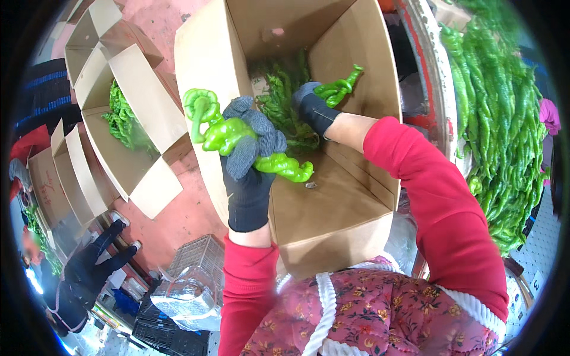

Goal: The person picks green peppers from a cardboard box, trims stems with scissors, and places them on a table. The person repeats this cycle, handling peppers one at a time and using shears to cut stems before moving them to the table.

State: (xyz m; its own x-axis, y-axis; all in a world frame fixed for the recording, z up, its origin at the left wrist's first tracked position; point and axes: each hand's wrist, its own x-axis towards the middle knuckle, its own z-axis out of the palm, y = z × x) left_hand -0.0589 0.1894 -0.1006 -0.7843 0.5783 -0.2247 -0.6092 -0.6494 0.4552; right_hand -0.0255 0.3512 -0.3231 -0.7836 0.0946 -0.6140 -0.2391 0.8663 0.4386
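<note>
A tall cardboard box (329, 200) stands before me, its flaps spread and green peppers (285, 98) lying deep inside. My left hand (254, 138), in a grey and black glove, grips a long, twisted green pepper (227, 135) over the box's left side; its stem end sticks out to the left and its curled tip to the right. Reaching into the box, my gloved right hand (311, 102) is closed around another twisted green pepper (336, 91), which points up and right. The fingertips of the right hand are partly hidden by the hand itself.
More open cardboard boxes (118, 158) stand at left, one holding green peppers (122, 120). A large heap of long green peppers (498, 133) lies at right behind a worn metal edge (441, 80). At lower left are a plastic crate (200, 256), a wrapped bundle (185, 293) and another person (78, 276).
</note>
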